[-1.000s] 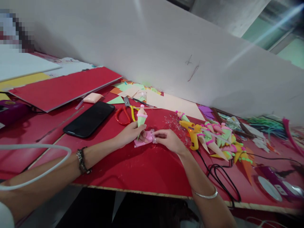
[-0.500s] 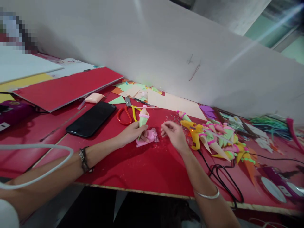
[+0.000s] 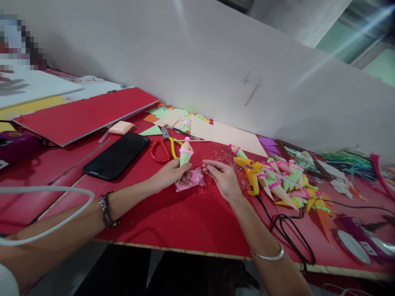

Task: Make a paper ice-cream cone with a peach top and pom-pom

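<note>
My left hand (image 3: 171,174) grips a small green paper cone (image 3: 184,155) with a pink rim, holding it upright above the red table (image 3: 191,218). Its fingers also rest on a small clear bag of pink bits (image 3: 190,179) lying on the table. Just right of that bag is my right hand (image 3: 222,177), palm turned up, with thumb and fingertips pinched together. What it pinches is too small to make out.
A yellow glue gun (image 3: 251,172) with a black cord lies right of my right hand, beside a pile of finished cones (image 3: 290,185). Red-handled scissors (image 3: 163,146), a black phone (image 3: 117,155) and paper scraps (image 3: 173,117) lie behind. A white board (image 3: 216,70) stands along the back.
My right hand lifted away from the pink bag toward the glue gun, then came back beside the bag with its palm up. My left hand kept the cone in place.
</note>
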The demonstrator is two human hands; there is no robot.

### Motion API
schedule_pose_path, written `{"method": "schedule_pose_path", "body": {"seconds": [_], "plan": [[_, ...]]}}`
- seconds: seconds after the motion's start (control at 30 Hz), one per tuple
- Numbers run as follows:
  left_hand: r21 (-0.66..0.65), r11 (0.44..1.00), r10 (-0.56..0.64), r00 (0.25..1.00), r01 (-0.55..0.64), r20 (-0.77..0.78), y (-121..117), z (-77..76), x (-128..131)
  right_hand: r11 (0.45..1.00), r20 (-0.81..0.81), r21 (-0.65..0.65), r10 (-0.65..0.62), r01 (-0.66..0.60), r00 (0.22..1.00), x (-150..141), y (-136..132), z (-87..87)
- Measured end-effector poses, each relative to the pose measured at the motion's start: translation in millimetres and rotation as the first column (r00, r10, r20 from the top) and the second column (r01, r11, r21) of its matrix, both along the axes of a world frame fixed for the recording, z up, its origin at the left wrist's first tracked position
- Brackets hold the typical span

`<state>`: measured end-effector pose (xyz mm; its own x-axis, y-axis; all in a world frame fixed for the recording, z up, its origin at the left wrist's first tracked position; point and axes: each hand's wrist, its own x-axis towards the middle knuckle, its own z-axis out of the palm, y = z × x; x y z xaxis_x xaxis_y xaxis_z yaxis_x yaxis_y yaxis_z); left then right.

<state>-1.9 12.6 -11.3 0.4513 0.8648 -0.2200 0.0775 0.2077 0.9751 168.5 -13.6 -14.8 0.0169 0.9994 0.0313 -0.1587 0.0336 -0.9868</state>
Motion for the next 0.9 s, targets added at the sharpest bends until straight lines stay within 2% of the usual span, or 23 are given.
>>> {"method": "schedule_pose_path", "body": {"seconds": [0.23, 0.47, 0.6, 0.77, 0.9], "plan": [[0.015, 1.0, -0.018, 1.0, 0.018, -0.01, -1.1, 0.4, -1.8, 0.999, 0.038, 0.011, -0.034, 0.033, 0.999, -1.3, -2.1, 3.4], [0.078, 0.994, -0.07, 0.997, 0.069, 0.008, -3.2, 4.5, -3.0, 1.0, -0.032, 0.006, -0.011, 0.011, 0.999, -1.7, -0.7, 2.6], [0.104, 0.982, -0.167, 0.984, 0.161, 0.057, -12.1, 10.9, -1.4, 0.998, -0.033, -0.012, -0.057, 0.057, 0.998, -1.7, -1.1, 1.4], [0.112, 0.966, -0.243, 0.967, 0.235, 0.072, -23.5, 15.5, 1.8, 0.981, 0.136, 0.07, -0.188, 0.18, 0.973, 1.4, 1.8, -3.7], [0.115, 0.96, -0.259, 0.966, 0.255, 0.018, -24.3, 11.4, 2.1, 0.983, 0.088, 0.037, -0.183, 0.18, 0.979, 0.9, 4.7, -6.4]]}}
